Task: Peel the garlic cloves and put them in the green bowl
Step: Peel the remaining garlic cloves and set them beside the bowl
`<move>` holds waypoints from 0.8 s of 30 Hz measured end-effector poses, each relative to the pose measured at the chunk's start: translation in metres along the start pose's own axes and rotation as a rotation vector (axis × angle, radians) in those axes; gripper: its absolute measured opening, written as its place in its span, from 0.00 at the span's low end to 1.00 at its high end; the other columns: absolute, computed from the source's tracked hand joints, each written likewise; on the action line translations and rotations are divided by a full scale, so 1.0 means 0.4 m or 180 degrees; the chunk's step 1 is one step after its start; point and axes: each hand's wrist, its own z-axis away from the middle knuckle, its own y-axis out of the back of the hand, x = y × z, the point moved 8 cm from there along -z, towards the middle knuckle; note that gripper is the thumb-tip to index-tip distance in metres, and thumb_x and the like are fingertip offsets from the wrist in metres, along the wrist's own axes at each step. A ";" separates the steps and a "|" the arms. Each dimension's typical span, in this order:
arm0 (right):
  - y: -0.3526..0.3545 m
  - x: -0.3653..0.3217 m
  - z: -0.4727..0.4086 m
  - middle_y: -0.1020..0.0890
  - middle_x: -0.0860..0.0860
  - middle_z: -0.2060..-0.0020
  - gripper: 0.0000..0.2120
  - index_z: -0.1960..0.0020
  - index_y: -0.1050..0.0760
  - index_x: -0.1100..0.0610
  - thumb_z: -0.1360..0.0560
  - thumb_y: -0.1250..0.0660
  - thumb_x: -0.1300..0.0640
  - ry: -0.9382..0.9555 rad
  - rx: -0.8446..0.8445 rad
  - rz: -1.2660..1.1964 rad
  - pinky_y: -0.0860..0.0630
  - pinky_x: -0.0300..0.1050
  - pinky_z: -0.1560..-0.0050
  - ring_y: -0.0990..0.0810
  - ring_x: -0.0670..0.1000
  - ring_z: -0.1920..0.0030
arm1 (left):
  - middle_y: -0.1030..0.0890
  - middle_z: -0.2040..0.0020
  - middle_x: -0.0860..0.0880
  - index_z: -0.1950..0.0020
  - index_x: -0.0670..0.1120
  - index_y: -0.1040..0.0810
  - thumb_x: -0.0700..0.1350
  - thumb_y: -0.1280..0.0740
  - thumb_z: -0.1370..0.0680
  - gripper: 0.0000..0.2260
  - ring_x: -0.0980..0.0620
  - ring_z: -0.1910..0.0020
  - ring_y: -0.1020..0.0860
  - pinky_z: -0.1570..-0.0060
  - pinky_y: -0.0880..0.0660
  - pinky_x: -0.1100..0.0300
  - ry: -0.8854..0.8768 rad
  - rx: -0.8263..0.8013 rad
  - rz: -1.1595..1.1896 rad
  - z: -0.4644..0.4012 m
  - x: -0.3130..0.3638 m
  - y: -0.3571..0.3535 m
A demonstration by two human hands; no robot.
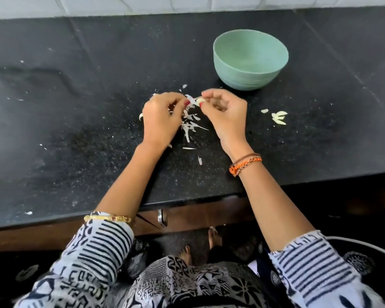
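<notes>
A: Garlic clove (200, 100) — where?
B: Centre of frame, between the two hands, just above the heap of skins (190, 124) on the black table (76, 130). Right hand (223, 112) pinches it at thumb and fingertips.

A: Other cloves?
B: A small cluster of cloves (279, 117) lies right of centre on the table, well apart from the right hand; one loose piece (264, 111) just left of it.

A: Bowl?
B: Green bowl (250, 58), upper right of centre, upright, beyond the right hand. No clove visible inside from this angle.

A: Hands?
B: Left hand (161, 117) curled, fingertips pinching a strip of skin at the clove's end. Right hand curled round the clove, remaining fingers loosely bent. Both hover over the skins, fingertips nearly meeting.
</notes>
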 end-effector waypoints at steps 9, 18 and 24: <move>0.038 0.016 0.013 0.21 0.44 0.70 0.07 0.60 0.19 0.57 0.32 0.30 0.67 -0.0050 0.0516 0.0208 0.28 0.32 0.62 0.26 0.39 0.69 | 0.17 0.66 0.47 0.64 0.41 0.16 0.43 0.30 0.31 0.06 0.53 0.68 0.22 0.66 0.31 0.66 -0.0134 -0.0235 -0.0285 0.015 0.012 -0.017; 0.102 -0.001 0.015 0.16 0.48 0.60 0.09 0.52 0.17 0.58 0.27 0.35 0.64 -0.0106 0.1025 0.1017 0.25 0.37 0.52 0.20 0.46 0.59 | 0.19 0.67 0.43 0.64 0.38 0.19 0.45 0.36 0.27 0.12 0.49 0.68 0.24 0.66 0.30 0.54 -0.0685 -0.0361 -0.0449 0.026 0.055 -0.030; 0.248 -0.057 0.017 0.17 0.56 0.51 0.13 0.47 0.19 0.59 0.27 0.38 0.66 0.0255 0.1880 0.2128 0.36 0.36 0.56 0.21 0.57 0.51 | 0.16 0.60 0.45 0.56 0.41 0.17 0.32 0.36 0.31 0.10 0.50 0.61 0.20 0.61 0.27 0.60 -0.0835 -0.0208 -0.0407 0.028 0.051 -0.021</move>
